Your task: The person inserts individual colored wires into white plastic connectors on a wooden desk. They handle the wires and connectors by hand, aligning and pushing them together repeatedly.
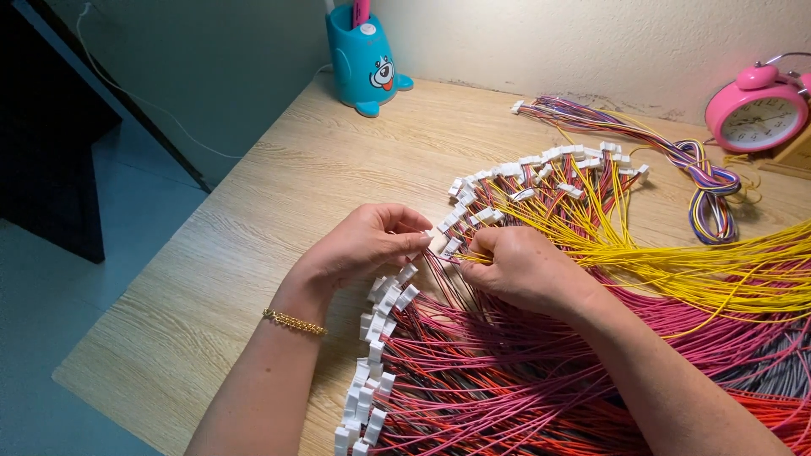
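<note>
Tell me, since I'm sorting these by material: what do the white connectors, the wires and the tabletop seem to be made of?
White connectors: likely moulded plastic, matte, with squared housings. Wires: thin and flexible, with smooth coloured insulation, probably plastic; the core is hidden. Tabletop: pale wood grain, perhaps laminate rather than solid wood. The left hand and right hand pinch a connector between them.

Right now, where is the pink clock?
In the head view, the pink alarm clock stands at the table's far right edge by the wall, just beyond the coiled bundle of coloured wires.

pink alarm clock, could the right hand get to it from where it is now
Probably yes: the right hand lies among the wire harnesses, and only low yellow wires and a coiled wire bundle lie between it and the pink alarm clock.
</note>
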